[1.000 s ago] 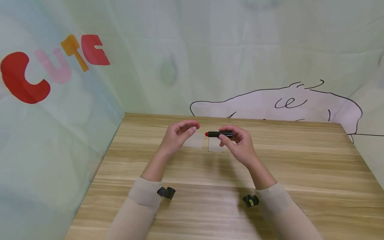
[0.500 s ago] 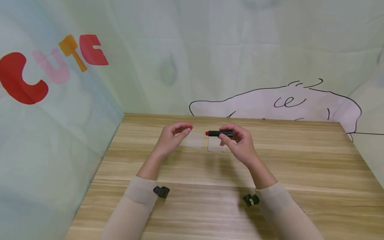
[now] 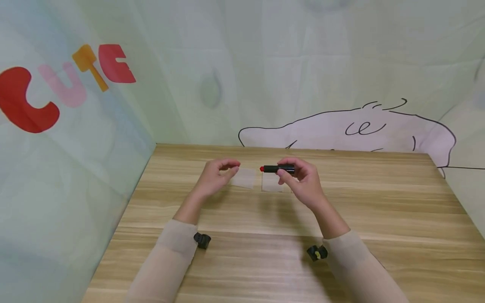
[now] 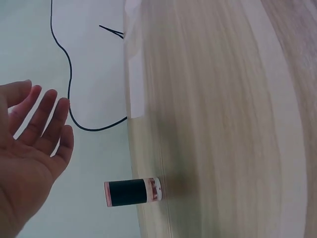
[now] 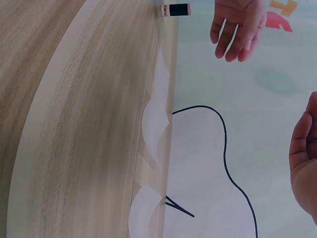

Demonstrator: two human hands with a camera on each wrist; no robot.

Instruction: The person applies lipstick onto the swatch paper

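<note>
**Right hand (image 3: 303,179) with black marker-like tube (image 3: 270,169); left hand (image 3: 216,179) unladen**

Right hand: thumb and fingers pinching the tube's thicker end. Tube held level above the bench (image 3: 257,269), red tip toward the left hand.
Left hand: fingers relaxed, nothing held, apart from the tube.
Below: two pale squares, left square (image 3: 244,177) and right square (image 3: 272,184).
Farther left: small dark cylinder (image 4: 128,192), upright.
Step, as judged: tube held ready, unapplied. Next move probably calls for a steady grip while the left hand meets the red tip.
</note>
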